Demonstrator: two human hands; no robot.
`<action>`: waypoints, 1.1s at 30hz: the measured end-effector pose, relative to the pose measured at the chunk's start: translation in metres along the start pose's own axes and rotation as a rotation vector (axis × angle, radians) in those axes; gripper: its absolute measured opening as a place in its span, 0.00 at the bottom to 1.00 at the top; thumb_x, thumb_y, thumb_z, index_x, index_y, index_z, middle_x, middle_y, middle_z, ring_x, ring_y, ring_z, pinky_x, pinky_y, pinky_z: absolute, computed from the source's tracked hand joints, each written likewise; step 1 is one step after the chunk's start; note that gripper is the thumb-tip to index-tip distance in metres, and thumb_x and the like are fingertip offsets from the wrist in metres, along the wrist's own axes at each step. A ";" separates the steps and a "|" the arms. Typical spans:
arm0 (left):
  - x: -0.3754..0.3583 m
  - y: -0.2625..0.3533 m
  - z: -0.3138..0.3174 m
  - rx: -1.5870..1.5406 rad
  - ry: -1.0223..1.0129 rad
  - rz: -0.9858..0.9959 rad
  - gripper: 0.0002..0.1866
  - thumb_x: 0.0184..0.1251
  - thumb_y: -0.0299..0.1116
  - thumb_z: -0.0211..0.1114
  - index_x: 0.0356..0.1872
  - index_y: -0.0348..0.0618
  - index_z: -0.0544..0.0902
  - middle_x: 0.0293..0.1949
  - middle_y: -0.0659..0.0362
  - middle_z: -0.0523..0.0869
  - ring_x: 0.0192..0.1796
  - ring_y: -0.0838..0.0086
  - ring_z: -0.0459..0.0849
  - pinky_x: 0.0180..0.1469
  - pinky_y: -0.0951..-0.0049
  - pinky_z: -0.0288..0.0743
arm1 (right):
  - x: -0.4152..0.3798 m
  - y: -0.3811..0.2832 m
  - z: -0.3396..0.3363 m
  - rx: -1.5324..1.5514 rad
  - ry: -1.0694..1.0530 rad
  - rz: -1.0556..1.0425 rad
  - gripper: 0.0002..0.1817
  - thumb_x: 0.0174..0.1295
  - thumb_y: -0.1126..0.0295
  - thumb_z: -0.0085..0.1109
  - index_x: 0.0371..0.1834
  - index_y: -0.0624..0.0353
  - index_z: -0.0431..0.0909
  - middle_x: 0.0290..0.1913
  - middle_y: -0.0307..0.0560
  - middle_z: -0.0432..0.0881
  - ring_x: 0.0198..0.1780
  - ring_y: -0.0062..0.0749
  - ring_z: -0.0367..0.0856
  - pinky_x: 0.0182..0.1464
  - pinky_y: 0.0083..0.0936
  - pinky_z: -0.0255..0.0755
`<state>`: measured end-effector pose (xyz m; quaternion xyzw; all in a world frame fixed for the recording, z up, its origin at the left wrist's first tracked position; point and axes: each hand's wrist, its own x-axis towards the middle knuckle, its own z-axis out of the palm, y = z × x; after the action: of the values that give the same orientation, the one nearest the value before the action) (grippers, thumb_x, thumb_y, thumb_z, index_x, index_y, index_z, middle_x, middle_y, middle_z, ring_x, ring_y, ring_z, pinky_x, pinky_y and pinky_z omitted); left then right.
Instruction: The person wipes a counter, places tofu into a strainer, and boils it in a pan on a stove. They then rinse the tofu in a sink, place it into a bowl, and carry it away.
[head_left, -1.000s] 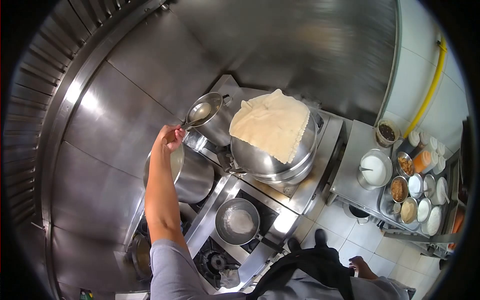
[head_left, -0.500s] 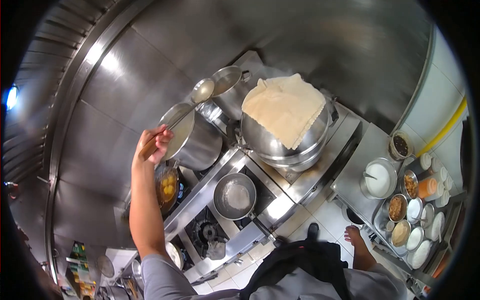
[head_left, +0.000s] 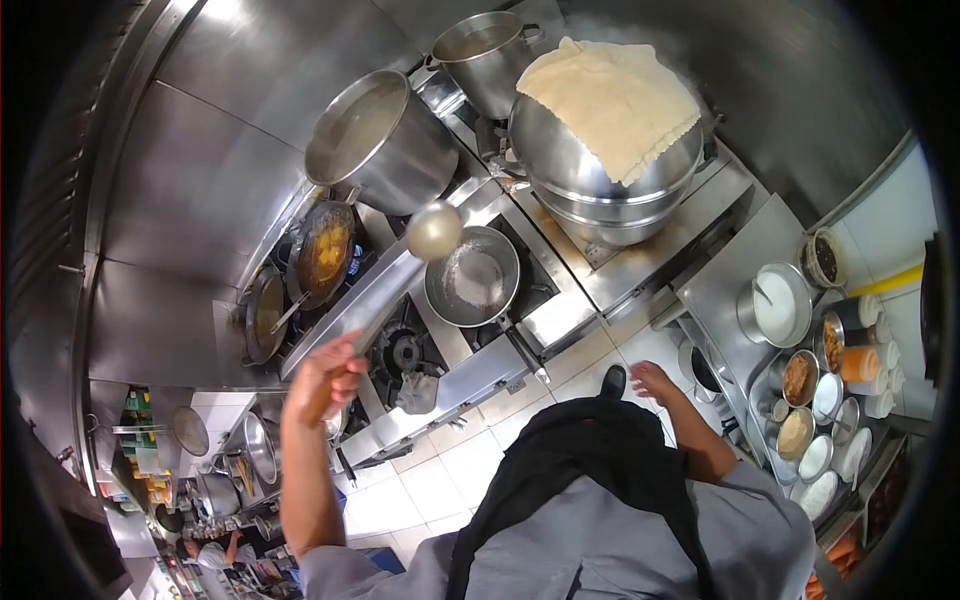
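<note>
My left hand (head_left: 330, 380) is closed round the handle of a ladle (head_left: 434, 232), whose bowl is full of pale liquid. The ladle bowl hangs at the left edge of a small frying pan (head_left: 473, 276) that holds white powder. Up and left of the ladle stands a tall pot (head_left: 415, 165) with cloudy liquid inside. My right hand (head_left: 652, 383) is low on the right over the floor, its fingers apart and nothing in them. A large steel pot with a domed lid (head_left: 610, 215) carries a pale cloth (head_left: 620, 105).
A smaller pot (head_left: 490, 75) stands behind. Two pans, one with yellow pieces (head_left: 325, 250), sit on the left burners. Bowls, including one of white cream (head_left: 778, 305), and bottles (head_left: 860, 364) fill the right counter. Another person (head_left: 215, 555) is far off at lower left.
The ladle has moved from above the tall pot down to the frying pan with my left hand. My right hand shows farther left and higher. The whole view has shifted.
</note>
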<state>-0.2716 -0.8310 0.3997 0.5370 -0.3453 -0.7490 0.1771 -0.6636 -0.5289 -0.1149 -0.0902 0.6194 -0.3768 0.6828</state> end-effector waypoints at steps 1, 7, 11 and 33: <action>0.008 -0.024 -0.008 -0.025 0.013 -0.047 0.21 0.70 0.31 0.59 0.62 0.44 0.70 0.29 0.60 0.76 0.18 0.86 0.66 0.14 0.86 0.56 | 0.005 -0.014 0.021 -0.038 -0.076 -0.023 0.21 0.65 0.49 0.61 0.54 0.48 0.74 0.45 0.41 0.79 0.42 0.30 0.79 0.44 0.33 0.76; 0.064 -0.152 -0.040 0.135 0.100 -0.035 0.25 0.68 0.28 0.60 0.65 0.43 0.65 0.28 0.61 0.76 0.20 0.80 0.70 0.19 0.79 0.62 | 0.007 -0.100 0.163 0.039 -0.333 -0.003 0.24 0.66 0.48 0.60 0.55 0.52 0.71 0.46 0.43 0.78 0.41 0.30 0.79 0.42 0.30 0.77; 0.092 -0.217 -0.070 0.339 0.113 0.076 0.33 0.66 0.29 0.63 0.72 0.45 0.62 0.26 0.60 0.77 0.21 0.78 0.76 0.20 0.75 0.71 | 0.011 -0.123 0.205 -0.094 -0.446 0.022 0.27 0.66 0.49 0.60 0.59 0.56 0.70 0.46 0.47 0.78 0.38 0.29 0.78 0.34 0.27 0.77; 0.149 -0.342 -0.183 0.049 0.458 0.209 0.32 0.73 0.36 0.59 0.75 0.48 0.61 0.22 0.65 0.72 0.19 0.82 0.69 0.18 0.77 0.65 | 0.031 0.015 0.134 -0.142 0.080 0.292 0.34 0.71 0.35 0.36 0.56 0.56 0.73 0.41 0.47 0.77 0.37 0.38 0.77 0.43 0.41 0.77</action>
<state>-0.1196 -0.7473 0.0223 0.6584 -0.3678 -0.5767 0.3140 -0.5363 -0.5840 -0.1193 -0.0321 0.6775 -0.2322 0.6971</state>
